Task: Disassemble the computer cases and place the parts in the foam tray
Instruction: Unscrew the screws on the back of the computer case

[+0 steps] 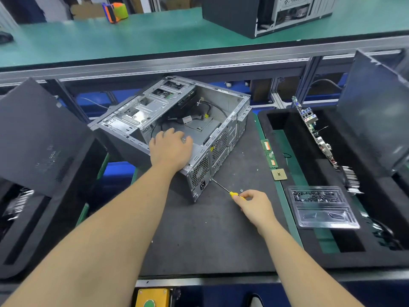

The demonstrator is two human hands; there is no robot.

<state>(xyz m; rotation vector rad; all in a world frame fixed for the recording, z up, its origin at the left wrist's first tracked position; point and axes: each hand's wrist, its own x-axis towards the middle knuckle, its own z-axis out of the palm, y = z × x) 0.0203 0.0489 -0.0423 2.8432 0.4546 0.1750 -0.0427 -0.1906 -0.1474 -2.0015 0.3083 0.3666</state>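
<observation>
An open grey computer case (221,111) lies on its side on the dark mat (210,235), its inside showing loose cables. My left hand (171,149) rests on the case's near top edge, fingers curled over it. My right hand (254,206) grips a yellow-handled screwdriver (232,193), whose tip touches the lower corner of the case's rear panel. The black foam tray (376,258) on the right holds an upright motherboard (314,131), RAM sticks (269,154), a CPU (279,174) and a clear plastic screw box (321,207).
A second black foam tray (44,218) stands at the left with a dark side panel (39,134) leaning in it. Another panel (376,111) leans in the right tray. A second computer case (265,14) sits on the green shelf (132,41) behind. A small screw (241,190) lies on the mat.
</observation>
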